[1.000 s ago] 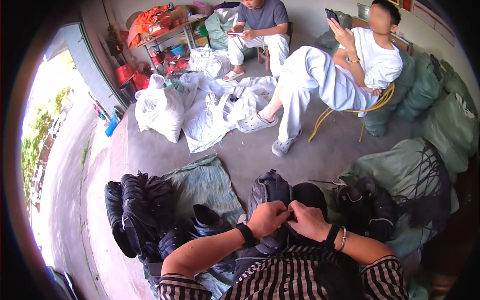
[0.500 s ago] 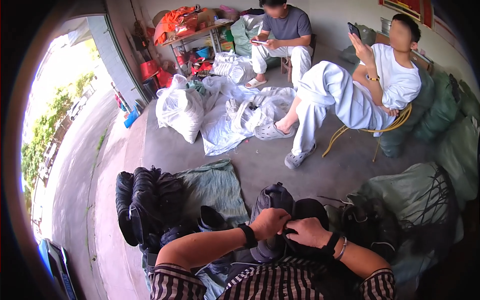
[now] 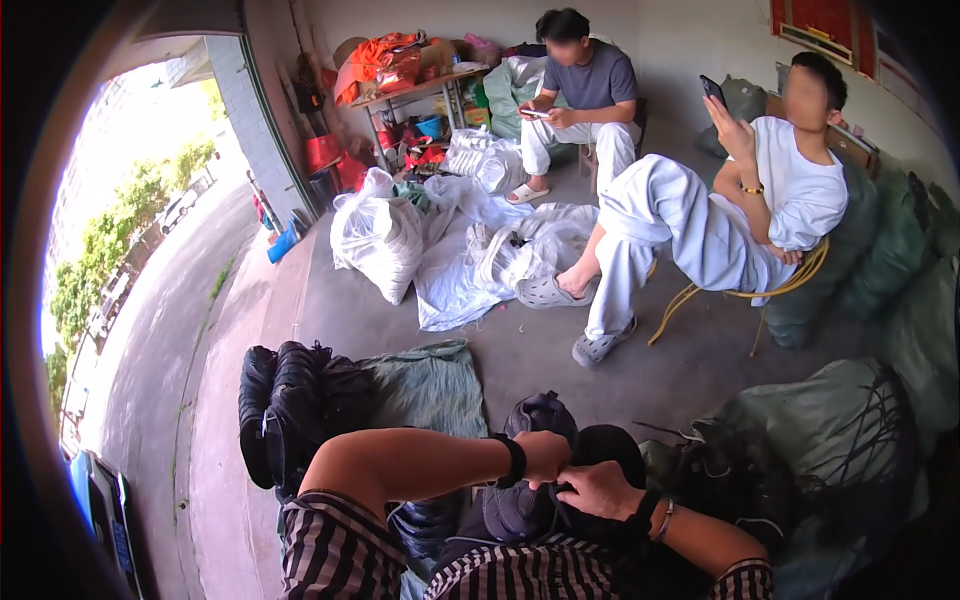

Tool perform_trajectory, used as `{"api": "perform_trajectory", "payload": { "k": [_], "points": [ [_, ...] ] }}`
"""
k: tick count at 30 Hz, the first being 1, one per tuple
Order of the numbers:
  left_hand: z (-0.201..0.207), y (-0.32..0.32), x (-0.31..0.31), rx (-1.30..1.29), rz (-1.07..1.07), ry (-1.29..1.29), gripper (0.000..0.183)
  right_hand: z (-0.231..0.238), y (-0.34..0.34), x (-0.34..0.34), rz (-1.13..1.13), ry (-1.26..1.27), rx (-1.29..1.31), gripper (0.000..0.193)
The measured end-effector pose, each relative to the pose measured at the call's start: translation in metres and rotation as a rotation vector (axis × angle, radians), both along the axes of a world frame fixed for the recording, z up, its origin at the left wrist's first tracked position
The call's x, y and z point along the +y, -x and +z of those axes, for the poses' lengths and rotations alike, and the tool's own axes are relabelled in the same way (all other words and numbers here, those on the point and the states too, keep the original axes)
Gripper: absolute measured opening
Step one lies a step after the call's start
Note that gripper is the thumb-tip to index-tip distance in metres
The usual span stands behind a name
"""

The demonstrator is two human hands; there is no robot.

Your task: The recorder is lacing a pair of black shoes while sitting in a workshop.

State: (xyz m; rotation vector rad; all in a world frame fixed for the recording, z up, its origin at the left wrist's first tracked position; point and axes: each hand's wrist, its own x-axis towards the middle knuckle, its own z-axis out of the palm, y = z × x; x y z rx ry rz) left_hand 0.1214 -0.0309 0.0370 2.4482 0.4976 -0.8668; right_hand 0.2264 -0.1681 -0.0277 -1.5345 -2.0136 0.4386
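Note:
A dark grey shoe (image 3: 518, 512) stands upright in front of me, close to my body, with a rounded black thing (image 3: 617, 452) beside it on the right. Just above the shoe, my left hand (image 3: 541, 457) is closed, its fingers pinched together. Touching it, my right hand (image 3: 598, 490) is also closed, thumb and forefinger meeting by the left fingers. What lies in the two pinches is too small to make out. To the left is a row of dark shoes (image 3: 305, 400) packed tightly together; my left forearm covers part of it.
Beneath the row lies a green woven sack (image 3: 430, 388). More dark shoes (image 3: 728, 472) and a green sack (image 3: 810, 415) are at right. Ahead, two people sit holding phones, one on a yellow chair (image 3: 800, 275). White plastic bags (image 3: 378, 245) lie by a cluttered table (image 3: 415, 92).
The head view has shifted, so the room appears lower. My left forearm has lifted and its elbow bends more; both hands remain close together over the shoe.

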Motion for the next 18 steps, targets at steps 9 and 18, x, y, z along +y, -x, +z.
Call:
{"api": "perform_trajectory", "payload": {
  "k": [9, 18],
  "points": [
    [-0.003, -0.022, 0.001, 0.155, -0.268, -0.060, 0.014, -0.008, 0.006, 0.002, -0.045, -0.062, -0.001, 0.015],
    [-0.025, -0.006, 0.007, -0.204, -0.594, -0.166, 0.015, -0.009, 0.008, 0.001, -0.026, -0.126, -0.092, 0.017]
  ]
}}
